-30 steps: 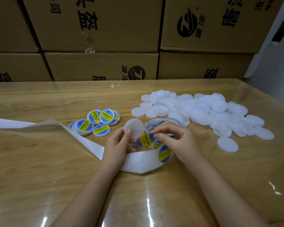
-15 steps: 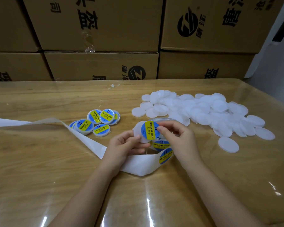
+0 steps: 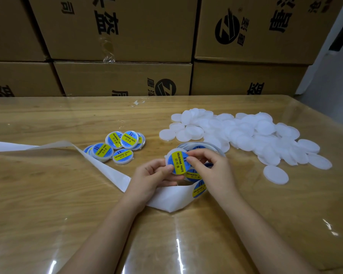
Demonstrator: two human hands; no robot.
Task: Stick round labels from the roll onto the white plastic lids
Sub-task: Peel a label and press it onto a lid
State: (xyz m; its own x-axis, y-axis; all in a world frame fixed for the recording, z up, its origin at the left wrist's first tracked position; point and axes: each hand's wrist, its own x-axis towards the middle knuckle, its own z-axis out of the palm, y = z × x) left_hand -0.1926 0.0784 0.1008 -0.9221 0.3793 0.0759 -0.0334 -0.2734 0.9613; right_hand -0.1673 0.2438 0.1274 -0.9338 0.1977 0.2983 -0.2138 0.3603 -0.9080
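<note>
Brown cardboard boxes (image 3: 123, 30) are stacked behind the far edge of a wooden table (image 3: 48, 194) with a clear cover. Near the middle of the table the left hand (image 3: 152, 175) holds 1 white lid (image 3: 167, 157) by its left edge, with thumb and fingers curled on it. A round blue and yellow label (image 3: 179, 162) is already on this lid. The right hand (image 3: 210, 167), fingers curled, pinches the lid's right side with the thumb on the label; I think it is pressing it flat. The roll of labels (image 3: 206, 145) lies just behind and under both hands. Its empty backing strip (image 3: 48, 145) runs to the left edge. Left of the hands lies a small group of finished lids (image 3: 117, 145), perhaps 7. Toward the far right corner is a large pile of bare lids (image 3: 246, 133), so most of the work is still to do.
</note>
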